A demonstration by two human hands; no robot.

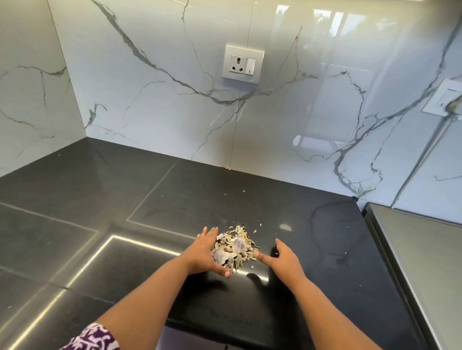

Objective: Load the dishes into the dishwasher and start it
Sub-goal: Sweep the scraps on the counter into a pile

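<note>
I see my left hand [203, 250] cupped, fingers straight, against the scrap pile [233, 249] on the table [88, 193]; my open right hand [281, 256] waits at three o'clock. No dishes or dishwasher in view.

Single head view, wide-angle, looking forward-down at near black countertop [88, 193], marble wall [148, 88] behind.

Wall socket [243, 64] above scrap-strewn black countertop [87, 198]
</note>
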